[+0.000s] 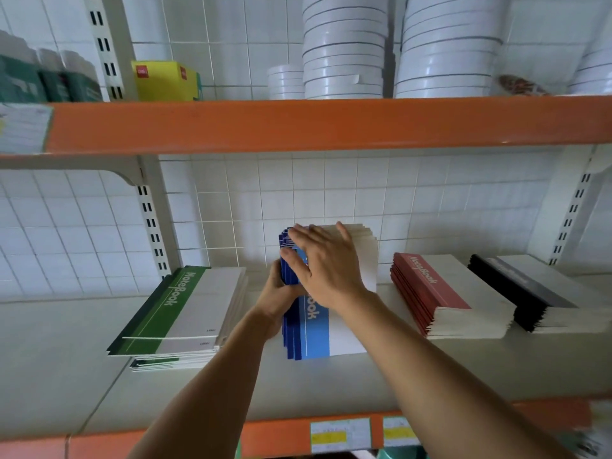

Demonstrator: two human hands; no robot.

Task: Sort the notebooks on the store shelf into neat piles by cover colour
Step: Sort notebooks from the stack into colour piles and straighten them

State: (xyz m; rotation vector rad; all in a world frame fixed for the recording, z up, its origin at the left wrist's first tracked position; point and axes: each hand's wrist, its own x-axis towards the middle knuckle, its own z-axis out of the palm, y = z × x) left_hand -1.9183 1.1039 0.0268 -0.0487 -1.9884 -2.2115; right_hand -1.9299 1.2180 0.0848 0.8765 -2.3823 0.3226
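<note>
Notebooks with blue covers point(318, 326) sit piled at the frame's centre, right hand point(326, 263) pressing flat on top, left hand point(281, 293) gripping the spine side; probably thin, slick and floppy, they're best squared by their edges.

Blue notebooks point(314, 329) showing smooth paper covers w/ slight sheen; green pile point(185, 309) and red pile point(440, 293) looking matt paper. Shelf point(66, 359) reading as painted metal, semi-matt. Wall tiles point(298, 193) gleaming glossy ceramic. Tape rolls point(344, 51) looking smooth, plasticky.
</note>
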